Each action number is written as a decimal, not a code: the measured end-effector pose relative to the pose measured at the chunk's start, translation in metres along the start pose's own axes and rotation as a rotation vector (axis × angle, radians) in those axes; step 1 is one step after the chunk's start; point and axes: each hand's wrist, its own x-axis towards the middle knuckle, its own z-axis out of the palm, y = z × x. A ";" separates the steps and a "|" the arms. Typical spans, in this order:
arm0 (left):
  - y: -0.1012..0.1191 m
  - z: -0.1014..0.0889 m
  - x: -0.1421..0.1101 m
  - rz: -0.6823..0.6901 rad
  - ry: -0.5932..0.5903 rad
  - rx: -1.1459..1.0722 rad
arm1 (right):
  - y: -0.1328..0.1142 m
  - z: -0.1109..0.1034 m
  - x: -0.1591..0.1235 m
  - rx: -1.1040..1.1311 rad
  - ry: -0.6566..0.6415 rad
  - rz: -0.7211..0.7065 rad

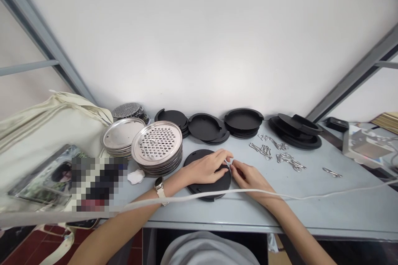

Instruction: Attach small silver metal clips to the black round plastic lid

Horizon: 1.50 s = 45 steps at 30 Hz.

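Observation:
A black round plate [199,156] with a raised rim lies flat on the table in front of me, partly covered by my left hand. My left hand [209,167] rests over it, fingers bent, with the fingertips meeting a small metal wire clip [228,162] at the plate's right edge. From the right, my right hand [245,176] pinches the same clip between thumb and fingers; the fingers hide most of it. To the left stands a stack of silver grater discs [157,143] with perforated tops. Loose wire clips [290,161] lie in small groups to the right.
Plain metal discs [122,134] are stacked at left. More black plates [244,122] line the wall, with larger black parts [295,130] at back right. A white cable [199,194] crosses in front of my forearms. A cream bag [62,120] occupies the left side.

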 end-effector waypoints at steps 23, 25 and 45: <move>-0.005 0.006 0.003 -0.003 0.048 0.078 | 0.000 0.002 -0.001 -0.030 -0.008 -0.035; -0.004 0.005 0.003 -0.003 0.040 0.079 | 0.000 0.002 -0.001 -0.028 0.002 -0.034; -0.001 0.002 0.003 0.008 0.021 0.076 | -0.002 0.000 0.000 -0.013 -0.029 -0.025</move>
